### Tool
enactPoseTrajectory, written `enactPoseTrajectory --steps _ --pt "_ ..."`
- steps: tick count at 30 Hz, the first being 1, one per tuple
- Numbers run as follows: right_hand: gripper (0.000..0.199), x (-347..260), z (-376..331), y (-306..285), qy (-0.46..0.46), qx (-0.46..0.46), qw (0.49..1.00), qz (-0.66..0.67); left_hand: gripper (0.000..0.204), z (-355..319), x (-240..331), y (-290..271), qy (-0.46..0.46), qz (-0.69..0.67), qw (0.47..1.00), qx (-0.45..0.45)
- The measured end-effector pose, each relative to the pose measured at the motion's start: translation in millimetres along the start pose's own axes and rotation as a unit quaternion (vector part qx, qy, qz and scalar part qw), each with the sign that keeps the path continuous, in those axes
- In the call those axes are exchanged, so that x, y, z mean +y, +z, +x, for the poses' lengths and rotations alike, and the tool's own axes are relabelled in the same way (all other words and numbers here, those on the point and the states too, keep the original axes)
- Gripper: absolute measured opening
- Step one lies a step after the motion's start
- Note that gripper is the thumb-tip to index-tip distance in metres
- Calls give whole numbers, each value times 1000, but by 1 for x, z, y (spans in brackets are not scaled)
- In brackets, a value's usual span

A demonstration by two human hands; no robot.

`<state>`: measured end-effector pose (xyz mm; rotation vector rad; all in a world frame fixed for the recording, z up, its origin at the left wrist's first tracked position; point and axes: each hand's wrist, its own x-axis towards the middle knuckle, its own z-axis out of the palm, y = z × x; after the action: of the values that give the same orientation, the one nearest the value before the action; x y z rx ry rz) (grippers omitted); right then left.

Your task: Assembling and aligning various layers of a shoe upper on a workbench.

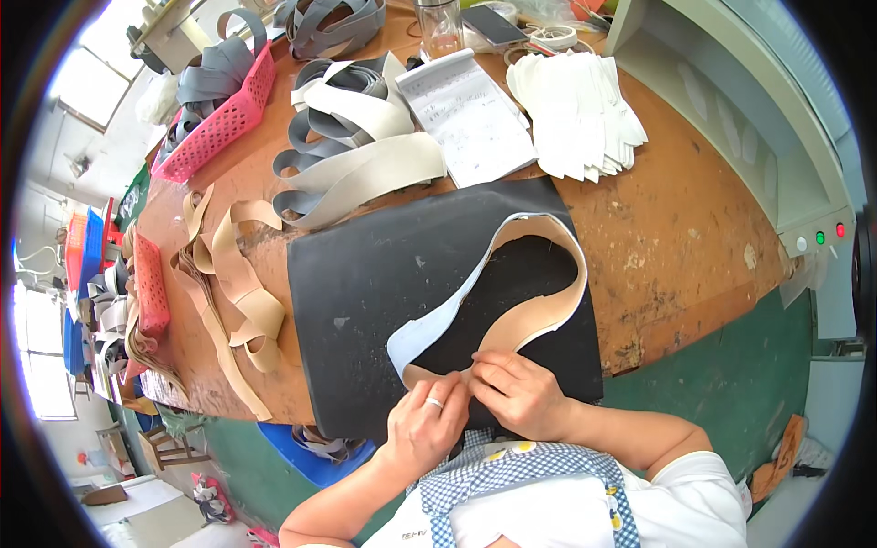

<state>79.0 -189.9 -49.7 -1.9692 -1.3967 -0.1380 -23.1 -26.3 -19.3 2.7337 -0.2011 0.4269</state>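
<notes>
Black mat [384, 274] lies on the wooden bench, and on its near edge your left hand [426, 427] and right hand [517, 393] pinch the crossed ends of a looped beige strap [548, 310], fingers closed on it. Beyond the mat sit grey straps [352, 155], a notepad [468, 114] and white cut pieces [575, 110].

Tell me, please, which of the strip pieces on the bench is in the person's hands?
The looped beige strip on the black mat; both hands pinch its crossed ends.
</notes>
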Motion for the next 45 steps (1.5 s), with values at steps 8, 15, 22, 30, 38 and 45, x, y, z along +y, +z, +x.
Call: enactPoseTrajectory --steps 8,15,22,30,38,45 --pt "37 -5 -11 0 -35 -28 999 -28 33 -4 -2 4 9 35 999 27" --pt "39 -8 -14 0 -29 -18 999 -18 34 -9 -1 1 46 50 998 -8" --pt "39 -9 -17 -1 -58 -31 998 -22 31 -11 -1 1 73 71 995 -17" --pt "32 -6 -12 -2 -55 -20 998 -2 30 -9 -10 2 -1 -40 998 41" --pt "35 -6 -14 -1 -49 -26 998 2 29 -11 -12 1 28 -16 999 14" --pt "36 -8 -14 0 -40 -13 999 9 33 -5 -6 -3 122 61 989 -54"
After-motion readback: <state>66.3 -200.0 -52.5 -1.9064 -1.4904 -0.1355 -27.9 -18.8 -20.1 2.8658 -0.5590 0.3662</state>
